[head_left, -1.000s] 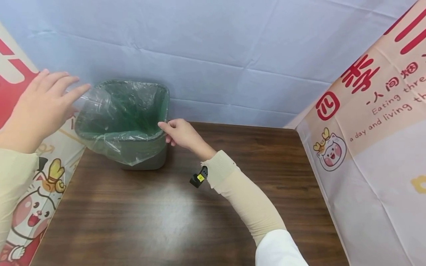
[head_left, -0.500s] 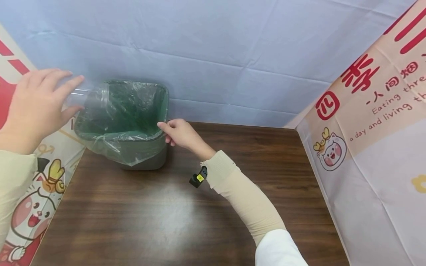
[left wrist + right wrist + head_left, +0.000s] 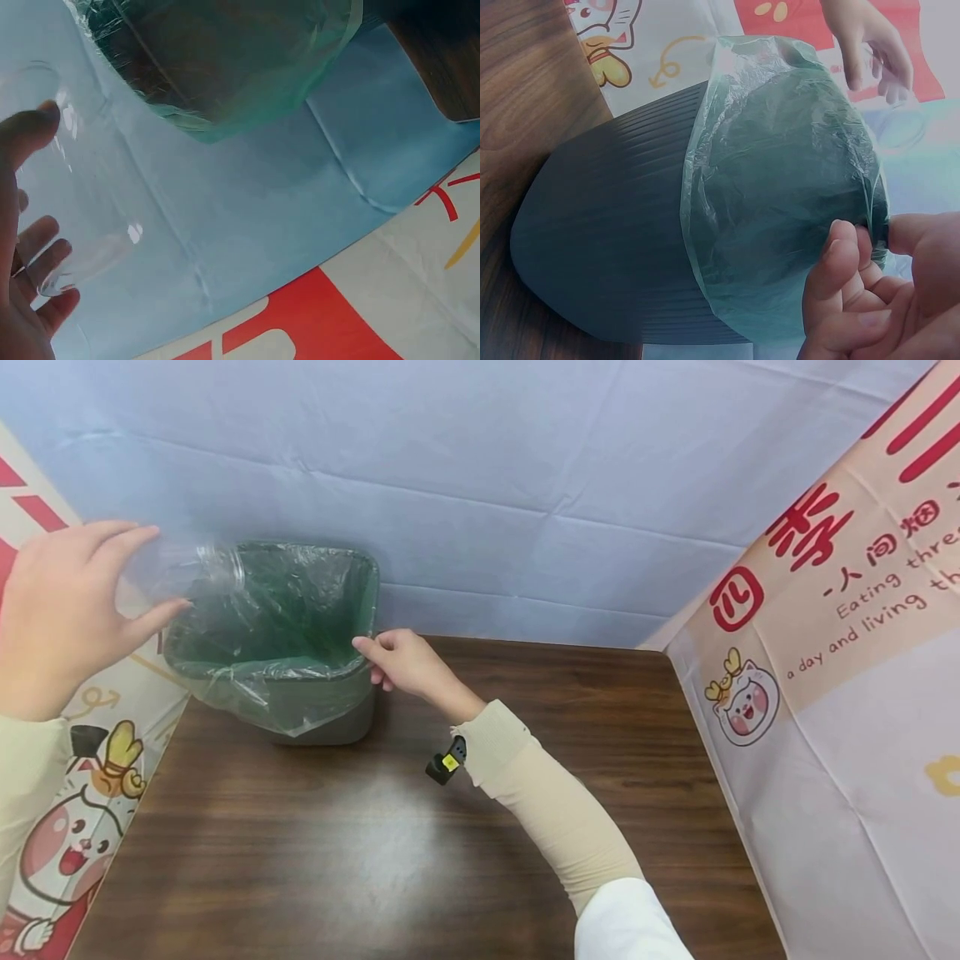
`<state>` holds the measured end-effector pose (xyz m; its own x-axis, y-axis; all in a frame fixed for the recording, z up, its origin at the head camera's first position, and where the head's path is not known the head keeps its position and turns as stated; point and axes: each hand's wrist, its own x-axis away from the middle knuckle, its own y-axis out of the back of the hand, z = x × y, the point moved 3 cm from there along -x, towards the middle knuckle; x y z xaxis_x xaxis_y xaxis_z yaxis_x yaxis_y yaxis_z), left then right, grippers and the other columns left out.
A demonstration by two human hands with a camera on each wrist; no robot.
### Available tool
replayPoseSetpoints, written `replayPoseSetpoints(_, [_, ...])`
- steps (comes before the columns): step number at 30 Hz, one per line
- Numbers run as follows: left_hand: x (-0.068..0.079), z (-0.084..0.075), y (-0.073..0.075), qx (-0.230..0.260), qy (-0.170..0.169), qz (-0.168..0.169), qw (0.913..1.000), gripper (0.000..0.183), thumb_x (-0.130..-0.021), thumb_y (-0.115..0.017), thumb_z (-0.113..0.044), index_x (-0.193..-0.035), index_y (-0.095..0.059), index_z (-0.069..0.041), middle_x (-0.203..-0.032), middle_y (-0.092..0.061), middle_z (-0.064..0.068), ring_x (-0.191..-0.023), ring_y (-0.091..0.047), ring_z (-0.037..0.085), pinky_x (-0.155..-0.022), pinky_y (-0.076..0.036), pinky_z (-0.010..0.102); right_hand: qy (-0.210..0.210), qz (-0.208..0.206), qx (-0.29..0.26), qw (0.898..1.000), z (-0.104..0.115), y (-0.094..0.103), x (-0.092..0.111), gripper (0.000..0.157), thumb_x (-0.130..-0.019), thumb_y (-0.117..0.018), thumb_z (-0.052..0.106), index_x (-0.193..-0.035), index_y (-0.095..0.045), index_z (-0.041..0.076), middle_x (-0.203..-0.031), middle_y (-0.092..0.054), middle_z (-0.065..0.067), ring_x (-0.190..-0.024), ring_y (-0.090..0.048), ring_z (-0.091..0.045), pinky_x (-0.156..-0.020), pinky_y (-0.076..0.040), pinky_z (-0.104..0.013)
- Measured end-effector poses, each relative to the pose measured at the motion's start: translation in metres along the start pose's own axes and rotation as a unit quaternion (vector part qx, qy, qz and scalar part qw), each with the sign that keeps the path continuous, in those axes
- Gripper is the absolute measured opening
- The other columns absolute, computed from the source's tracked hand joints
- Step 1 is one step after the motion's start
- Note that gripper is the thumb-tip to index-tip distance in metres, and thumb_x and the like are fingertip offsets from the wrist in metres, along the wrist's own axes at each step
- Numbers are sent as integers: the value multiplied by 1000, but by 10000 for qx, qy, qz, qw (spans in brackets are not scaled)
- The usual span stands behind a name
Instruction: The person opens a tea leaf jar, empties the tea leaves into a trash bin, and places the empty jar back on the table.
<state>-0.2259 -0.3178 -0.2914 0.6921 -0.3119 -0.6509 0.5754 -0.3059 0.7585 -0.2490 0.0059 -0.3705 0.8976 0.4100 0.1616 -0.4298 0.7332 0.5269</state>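
Observation:
A dark ribbed trash bin [image 3: 607,225] stands at the table's back left, lined with a thin green bag [image 3: 300,693] folded over its rim. My right hand [image 3: 408,664] pinches the bin's rim and the bag at the near right corner, thumb on one side and fingers on the other. At the bin's left, my left hand [image 3: 67,602] holds a clear, see-through cup [image 3: 90,202] sideways, thumb and fingers spread around it. The cup's far end [image 3: 221,568] reaches over the bin's left rim. Glare and transparency blur its outline; I cannot tell whether anything is in it.
The brown wooden table [image 3: 390,827] extends in front and to the right of the bin. A pale blue cloth wall [image 3: 480,485] rises behind. Printed side panels [image 3: 817,693] with cartoon cats border the table. A small black wrist camera [image 3: 442,767] hangs at my right cuff.
My left hand has shifted a little left and turned, its thumb now showing lower, and the cup has swung with it toward the bin's left rim. My right hand has stayed in place.

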Motion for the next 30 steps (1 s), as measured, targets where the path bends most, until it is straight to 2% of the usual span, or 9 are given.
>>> replayPoseSetpoints(4, [4,0,4,283,707,222,9968,79,-76,-83,-26,-143,-53,2,-137,-57,30,-122,-52,53,-107,-36,63,24,24,-22,10000,0,-1,0,49,-105,-54,45,-72,-58,10,-66,-63,-3,-55,-56,-16,-54,-41,-28])
replayPoseSetpoints(7, [13,0,8,763,1144,41,9905,77,-78,-82,-24,-144,-52,3,-132,-58,34,-118,-52,55,-113,-34,56,44,45,-38,10000,-1,-1,-1,49,-105,-54,45,-72,-58,10,-66,-63,-3,-55,-56,-16,-55,-41,-28])
replayPoseSetpoints(9, [20,1,9,1149,1300,-206,9846,76,-77,-81,-22,-142,-52,4,-128,-58,35,-116,-53,54,-115,-34,45,50,48,-28,10000,-1,-1,-1,49,-105,-54,46,-72,-58,10,-66,-63,-3,-55,-55,-16,-54,-41,-28])
replayPoseSetpoints(12, [33,1,10,1630,1706,-456,9707,72,-77,-82,-14,-142,-54,1,-130,-59,29,-123,-54,26,-113,-30,27,34,51,1,10000,-1,-1,-1,49,-105,-54,46,-73,-58,10,-65,-64,-2,-55,-55,-15,-54,-40,-28])
replayPoseSetpoints(15, [44,1,9,1945,2045,-676,9570,72,-74,-82,-7,-142,-57,-9,-129,-62,4,-118,-46,-2,-105,-29,14,34,40,14,10000,-1,-1,-1,49,-105,-54,46,-73,-59,10,-66,-64,-3,-54,-55,-15,-54,-40,-28])
replayPoseSetpoints(17, [53,3,7,2022,2263,-713,9502,72,-75,-82,-8,-142,-57,-18,-128,-56,-13,-114,-42,-11,-104,-30,12,23,22,-3,10000,0,-1,-1,48,-105,-54,46,-73,-59,10,-67,-65,-5,-54,-55,-15,-54,-41,-28])
replayPoseSetpoints(19, [62,4,4,2072,2399,-729,9456,70,-77,-82,-10,-140,-57,-23,-124,-51,-23,-113,-43,-11,-104,-31,11,12,26,-36,10000,-1,-2,0,48,-105,-54,46,-73,-59,10,-68,-65,-6,-54,-55,-16,-54,-40,-29])
replayPoseSetpoints(24, [80,2,1,2353,2593,-681,9342,63,-78,-80,-5,-131,-56,-30,-123,-49,-26,-113,-47,-7,-108,-34,14,34,83,-63,9999,-1,-3,-1,48,-105,-55,45,-72,-58,10,-67,-64,-4,-55,-56,-17,-54,-40,-28])
replayPoseSetpoints(30, [92,-3,4,2842,2459,-483,9254,73,-78,-77,4,-142,-52,-21,-124,-52,-21,-116,-49,1,-108,-36,17,61,15,-70,10000,-2,0,0,48,-105,-55,45,-72,-58,10,-67,-64,-6,-55,-55,-16,-54,-40,-28])
